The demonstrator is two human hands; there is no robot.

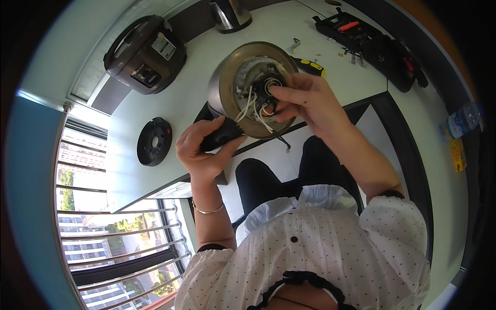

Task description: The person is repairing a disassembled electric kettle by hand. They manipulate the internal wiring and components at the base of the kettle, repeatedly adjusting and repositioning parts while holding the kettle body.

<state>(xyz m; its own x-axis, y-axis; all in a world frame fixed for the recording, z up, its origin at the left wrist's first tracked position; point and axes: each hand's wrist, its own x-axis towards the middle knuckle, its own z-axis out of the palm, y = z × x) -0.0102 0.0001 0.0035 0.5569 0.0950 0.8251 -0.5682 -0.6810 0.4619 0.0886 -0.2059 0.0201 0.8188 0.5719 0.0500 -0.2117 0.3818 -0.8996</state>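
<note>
A metal electric kettle (217,88) lies tipped over at the desk's front edge, its opened underside turned toward me. White wires (253,106) hang out of the base, and a dark lead with a small end dangles below the rim. My left hand (199,147) is closed around the kettle's black handle (225,135). With thumb and fingers, my right hand (310,98) grips the round black connector (268,87) with metal rings in the middle of the underside. Some of its fingers are hidden behind the wires and connector. A black round base cover (155,141) rests on the desk to the left.
Behind the kettle lie a yellow-and-black handled tool (311,67) and small metal parts (354,56). An open black tool case (369,46) sits far right. A rice cooker (147,57) and another kettle (231,18) stand at the back. A water bottle (462,121) is at right.
</note>
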